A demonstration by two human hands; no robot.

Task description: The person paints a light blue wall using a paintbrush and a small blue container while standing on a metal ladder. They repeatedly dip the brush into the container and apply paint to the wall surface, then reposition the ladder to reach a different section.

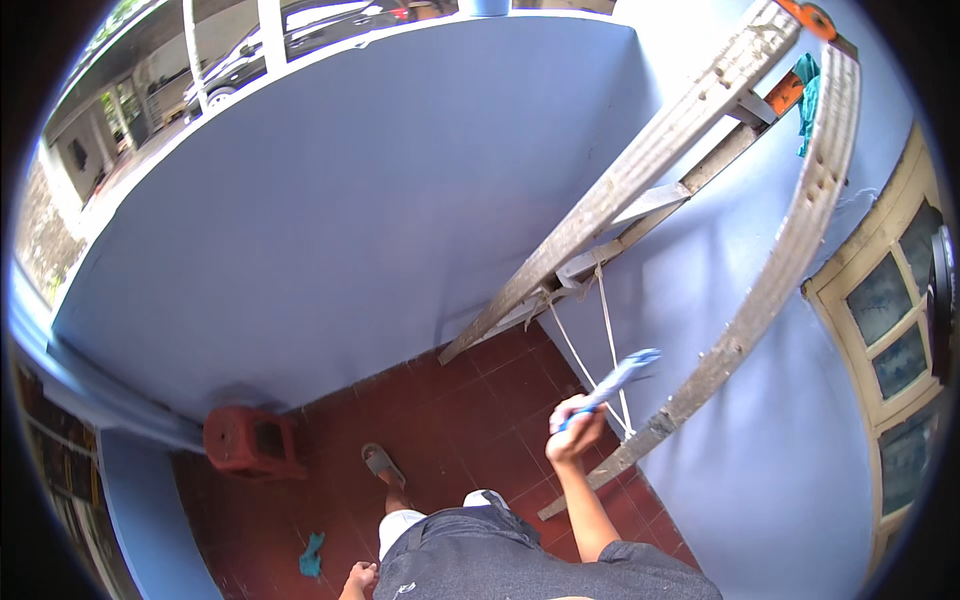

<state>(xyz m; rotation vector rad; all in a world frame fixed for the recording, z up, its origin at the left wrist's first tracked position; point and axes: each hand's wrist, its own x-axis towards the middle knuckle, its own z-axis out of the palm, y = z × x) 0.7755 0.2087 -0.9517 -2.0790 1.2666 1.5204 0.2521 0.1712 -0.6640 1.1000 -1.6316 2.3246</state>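
Note:
My right hand [576, 429] is raised in front of the stepladder and closed around the handle of a blue, blurred tool, likely a paintbrush [626, 373]. The tool's pale blue end points up and right, past the ladder's cords. Low beside my left thigh is my left hand [364, 576], its fingers partly curled; I cannot tell whether anything is in it. A worn metal stepladder [600, 202] stands spread, with an orange hinge at its top, cords between its two sides and a teal cloth [808, 105] hanging near the top.
A blue wall [337, 210] runs ahead, and another holds a cream-framed window [881, 300] at the right. On the red tiled floor [427, 420] are a red plastic stool [251, 444] by the wall and a teal cloth [311, 555]. A blue container [485, 7] sits atop the wall.

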